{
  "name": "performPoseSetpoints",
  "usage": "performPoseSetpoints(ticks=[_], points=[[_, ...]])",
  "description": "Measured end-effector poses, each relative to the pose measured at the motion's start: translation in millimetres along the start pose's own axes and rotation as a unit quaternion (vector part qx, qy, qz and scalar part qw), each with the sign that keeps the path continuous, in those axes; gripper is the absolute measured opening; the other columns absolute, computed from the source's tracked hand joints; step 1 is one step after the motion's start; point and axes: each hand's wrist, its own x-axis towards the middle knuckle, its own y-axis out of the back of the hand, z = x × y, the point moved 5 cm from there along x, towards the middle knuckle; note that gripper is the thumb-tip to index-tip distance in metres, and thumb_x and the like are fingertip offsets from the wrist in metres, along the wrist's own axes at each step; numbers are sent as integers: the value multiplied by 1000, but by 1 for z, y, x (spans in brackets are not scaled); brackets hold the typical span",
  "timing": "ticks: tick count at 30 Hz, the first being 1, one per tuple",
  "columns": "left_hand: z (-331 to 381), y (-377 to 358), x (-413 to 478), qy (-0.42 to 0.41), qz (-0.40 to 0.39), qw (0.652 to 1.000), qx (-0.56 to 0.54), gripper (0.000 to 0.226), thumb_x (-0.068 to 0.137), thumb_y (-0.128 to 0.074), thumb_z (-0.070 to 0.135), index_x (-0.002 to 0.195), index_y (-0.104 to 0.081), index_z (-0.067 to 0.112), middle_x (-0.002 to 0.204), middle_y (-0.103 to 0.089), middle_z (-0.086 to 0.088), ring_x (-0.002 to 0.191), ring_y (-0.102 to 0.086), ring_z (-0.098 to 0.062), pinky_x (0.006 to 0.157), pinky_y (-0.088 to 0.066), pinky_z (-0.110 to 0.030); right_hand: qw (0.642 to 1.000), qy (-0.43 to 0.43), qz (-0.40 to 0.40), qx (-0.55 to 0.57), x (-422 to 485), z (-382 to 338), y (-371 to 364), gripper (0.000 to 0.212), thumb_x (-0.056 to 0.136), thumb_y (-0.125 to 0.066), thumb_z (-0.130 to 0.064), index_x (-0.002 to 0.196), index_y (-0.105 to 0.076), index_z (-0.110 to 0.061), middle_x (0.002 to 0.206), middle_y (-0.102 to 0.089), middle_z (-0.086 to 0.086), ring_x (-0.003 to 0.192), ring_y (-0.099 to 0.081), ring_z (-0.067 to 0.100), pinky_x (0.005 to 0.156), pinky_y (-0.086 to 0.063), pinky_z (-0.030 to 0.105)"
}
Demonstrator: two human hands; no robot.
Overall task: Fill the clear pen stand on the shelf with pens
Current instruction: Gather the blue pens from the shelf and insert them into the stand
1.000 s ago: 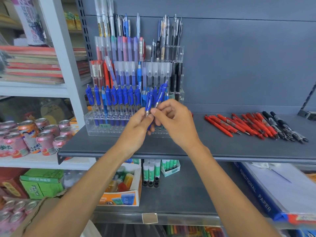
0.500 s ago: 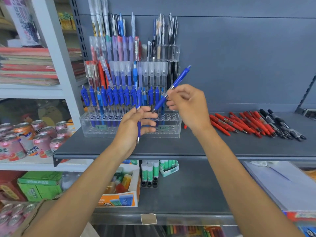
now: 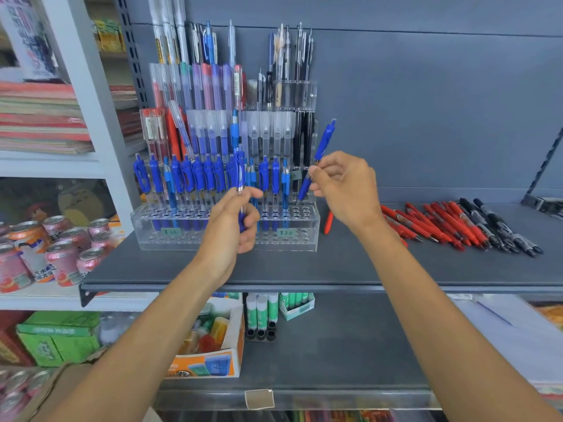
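The clear pen stand [image 3: 298,239] sits on the dark grey shelf [image 3: 350,263], its stepped rows holding several blue, clear and black pens. My left hand [image 3: 227,228] grips one blue pen [image 3: 241,184] upright in front of the stand's lowest filled row. My right hand [image 3: 344,187] pinches a second blue pen [image 3: 318,156], tilted with its tip down at the stand's right end, just above the holes there. The front rows of holes hold no pens.
Several loose red pens [image 3: 426,223] and black pens [image 3: 499,226] lie on the shelf to the right. One red pen [image 3: 328,222] lies beside the stand. Drink cans [image 3: 51,254] stand at the left; glue sticks [image 3: 262,312] and boxes fill the shelf below.
My hands separated, each taking one blue pen. The right hand moved right and lowered its pen's tip to the stand's right end. The left hand turned its pen upright.
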Motion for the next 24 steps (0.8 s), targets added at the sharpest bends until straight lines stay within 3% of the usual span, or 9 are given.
performPoseSetpoints(ticks=[4, 6, 10, 14, 18, 24], points=[[-5, 0, 0, 6, -11, 1000, -11, 35, 96, -20, 13, 80, -51, 10, 56, -36, 4, 43, -21, -10, 42, -14, -26, 999, -16, -26, -44, -2, 7, -11, 11, 90, -68, -21, 80, -67, -21, 69, -72, -6, 73, -72, 14, 82, -59, 41], [-6, 1, 0, 3, -14, 1000, -12, 36, 96, -19, 12, 77, -49, 10, 56, -35, 4, 44, -23, -10, 42, -15, -25, 993, -6, -50, -102, -6, 7, -17, 9, 90, -69, -25, 84, -69, -17, 72, -71, -8, 78, -70, 14, 85, -56, 36], [-10, 2, 0, 9, -25, 1000, -9, 33, 96, -20, 10, 78, -48, 11, 56, -36, 4, 44, -26, -10, 41, -20, -22, 984, 10, -64, -166, -16, 8, -28, 10, 90, -70, -24, 83, -69, -17, 76, -71, -3, 82, -67, 16, 85, -52, 27], [-10, 1, 0, 10, -37, 999, -10, 31, 98, -24, 6, 83, -51, 8, 57, -39, 2, 44, -31, -11, 41, -24, -22, 980, 23, -53, -192, -17, 12, -29, 8, 89, -71, -24, 85, -72, -18, 72, -68, -6, 99, -57, 19, 85, -36, 22], [-8, 2, -2, -11, -39, 999, 17, 30, 101, -29, 4, 88, -56, 7, 59, -46, 1, 48, -38, -12, 45, -33, -23, 987, 37, -26, -153, -26, 16, -30, 10, 89, -71, -23, 90, -75, -13, 84, -71, -1, 83, -60, 11, 76, -40, 12], [-4, 0, -11, -30, -50, 995, 80, 26, 102, -36, 7, 100, -61, 11, 68, -57, 5, 62, -50, -14, 56, -43, -25, 993, 8, -11, -116, -32, 18, -23, 16, 91, -66, -28, 99, -72, -15, 92, -73, -4, 96, -64, 15, 87, -51, 33]])
